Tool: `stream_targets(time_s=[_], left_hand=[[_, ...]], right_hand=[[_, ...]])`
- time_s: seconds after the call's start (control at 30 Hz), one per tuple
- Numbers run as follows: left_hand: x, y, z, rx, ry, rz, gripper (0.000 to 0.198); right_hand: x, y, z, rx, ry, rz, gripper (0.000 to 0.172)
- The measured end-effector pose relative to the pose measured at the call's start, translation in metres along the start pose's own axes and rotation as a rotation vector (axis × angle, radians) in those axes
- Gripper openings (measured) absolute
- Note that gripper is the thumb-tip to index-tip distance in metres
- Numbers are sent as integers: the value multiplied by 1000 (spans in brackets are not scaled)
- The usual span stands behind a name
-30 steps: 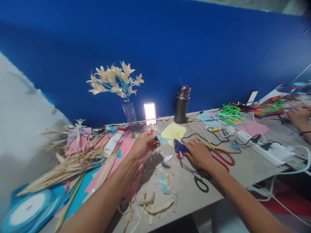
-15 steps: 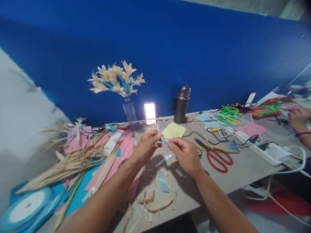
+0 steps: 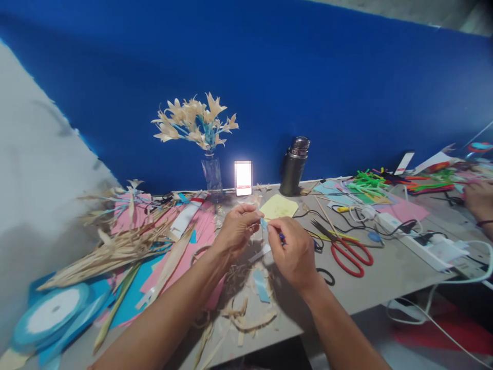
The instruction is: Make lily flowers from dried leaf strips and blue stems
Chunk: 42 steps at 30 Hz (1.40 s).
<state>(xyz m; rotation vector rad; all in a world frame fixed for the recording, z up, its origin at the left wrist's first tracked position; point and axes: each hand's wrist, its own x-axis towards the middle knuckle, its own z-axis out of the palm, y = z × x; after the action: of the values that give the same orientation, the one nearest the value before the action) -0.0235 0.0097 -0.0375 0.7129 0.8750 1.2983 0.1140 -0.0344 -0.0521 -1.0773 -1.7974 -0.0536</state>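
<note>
L hand was partly closed, thumb & index tips pinching at one end of light-blue strip, exact grip too small to tell; R hand was curled, thumb & index tips pinched at strip's other side, placing it btwn both hands, above tabletop. L forearm & R forearm angled fwd & inward from lower edge of view, w/ back of R hand up. Further out, second blue strip lay below hands among scraps, yellow paper just beyond, red-handled scissors R of R hand, & flask stood at rear.
</note>
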Motion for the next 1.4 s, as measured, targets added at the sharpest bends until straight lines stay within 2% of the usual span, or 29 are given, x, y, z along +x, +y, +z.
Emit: stream_targets(time_s=[0.1,0.2,0.43,0.57,0.73,0.97,1.2,1.3,1.4], left_hand=[[1,1,-1,-31,-45,-49,38],[1,0,0,-40,-76,-25,34],[0,-3,1,87,14,204,30],[2,-7,-1,116,65,258,30],[3,-10,0,66,133,264,32],[1,-9,4,83,164,284,29],[0,-4,3,103,248,239,38],[-2,-4,4,16,189,163,41],[-6,-6,7,-73,52,62,44]], right_hand=[[0,1,-3,-8,-9,4,17],[-1,3,-4,-11,-8,7,16],[0,4,-7,48,-15,27,14],[-4,2,0,39,20,64,15],[-9,-3,14,44,47,74,17],[-7,-9,20,60,102,97,14],[-6,-2,35,38,164,106,18],[-5,1,36,124,182,168,16],[-3,3,32,212,199,289,13]])
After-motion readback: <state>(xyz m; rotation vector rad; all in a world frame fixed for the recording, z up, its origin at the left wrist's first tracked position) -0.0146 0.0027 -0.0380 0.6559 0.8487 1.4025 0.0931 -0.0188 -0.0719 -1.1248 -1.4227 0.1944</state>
